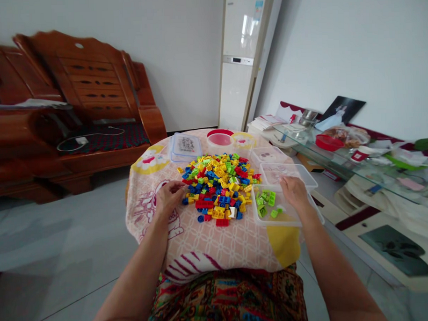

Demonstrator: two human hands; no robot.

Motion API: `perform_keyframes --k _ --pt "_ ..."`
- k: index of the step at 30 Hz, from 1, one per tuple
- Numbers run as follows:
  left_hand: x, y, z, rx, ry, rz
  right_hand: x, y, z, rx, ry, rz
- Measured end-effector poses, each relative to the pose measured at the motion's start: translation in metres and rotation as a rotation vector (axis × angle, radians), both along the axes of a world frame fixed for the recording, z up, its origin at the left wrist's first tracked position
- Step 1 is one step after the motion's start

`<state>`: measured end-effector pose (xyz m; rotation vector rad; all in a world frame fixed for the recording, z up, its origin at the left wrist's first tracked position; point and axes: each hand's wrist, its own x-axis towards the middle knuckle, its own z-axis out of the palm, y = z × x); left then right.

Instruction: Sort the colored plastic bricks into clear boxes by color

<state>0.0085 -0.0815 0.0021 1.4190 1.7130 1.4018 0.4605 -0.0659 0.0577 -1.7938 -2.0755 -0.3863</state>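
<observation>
A heap of toy building bricks (220,181) in red, yellow, blue and green lies on the cloth-covered round table. My left hand (169,197) is at the heap's left edge, thumb and fingers drawn together close to the bricks; whatever may be between the fingertips is hidden. Over the right side of a clear plastic container (281,220) hovers my right hand (295,191), its fingers bunched together, with their contents not visible. Several light green bricks (266,201) lie in the left part of that container.
Behind the heap stand a clear lidded box (185,147) and a pink-red round tub (220,138). Two more clear trays, including the middle tray (305,173), sit at the right. A glass shelf (326,149) with clutter runs along the right; a wooden bench (92,85) stands left.
</observation>
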Motion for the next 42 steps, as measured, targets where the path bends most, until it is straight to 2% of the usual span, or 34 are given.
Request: perform_keyframes --k 2,5,9,13,19,23,26,28,31,35,37,39,42 --pt "0.001 -0.001 0.000 0.034 -0.024 0.055 -0.002 0.007 -0.010 -0.117 -0.085 -0.084" --pt "0.003 -0.004 0.004 0.079 -0.107 0.105 -0.009 0.007 -0.020 -0.165 -0.153 -0.161" --pt "0.018 -0.010 0.017 0.137 -0.249 0.036 -0.014 0.005 -0.023 -0.155 -0.181 -0.187" --pt "0.055 -0.014 0.030 0.141 -0.303 -0.142 -0.015 0.006 -0.024 -0.139 -0.163 -0.207" --pt "0.136 -0.019 0.042 0.160 -0.336 -0.539 -0.016 0.004 -0.025 -0.118 -0.196 -0.199" --pt "0.184 -0.021 0.044 0.242 -0.199 -0.706 -0.017 0.003 -0.024 -0.096 -0.216 -0.194" --pt "0.199 -0.021 0.042 0.336 -0.046 -0.748 -0.016 0.004 -0.025 -0.086 -0.214 -0.185" --pt "0.195 -0.018 0.038 0.401 0.062 -0.699 -0.016 0.004 -0.026 -0.090 -0.206 -0.183" --pt "0.168 -0.012 0.034 0.412 0.206 -0.502 -0.015 0.005 -0.026 -0.111 -0.200 -0.190" --pt "0.113 -0.002 0.032 0.260 0.282 -0.112 -0.015 0.004 -0.024 -0.122 -0.202 -0.185" --pt "0.089 0.002 0.031 0.186 0.299 0.015 -0.016 0.003 -0.023 -0.123 -0.203 -0.190" --pt "0.073 0.001 0.028 0.087 0.355 0.065 -0.017 0.003 -0.023 -0.122 -0.204 -0.203" --pt "0.065 -0.006 0.021 -0.042 0.527 0.055 -0.017 0.003 -0.023 -0.123 -0.207 -0.212"
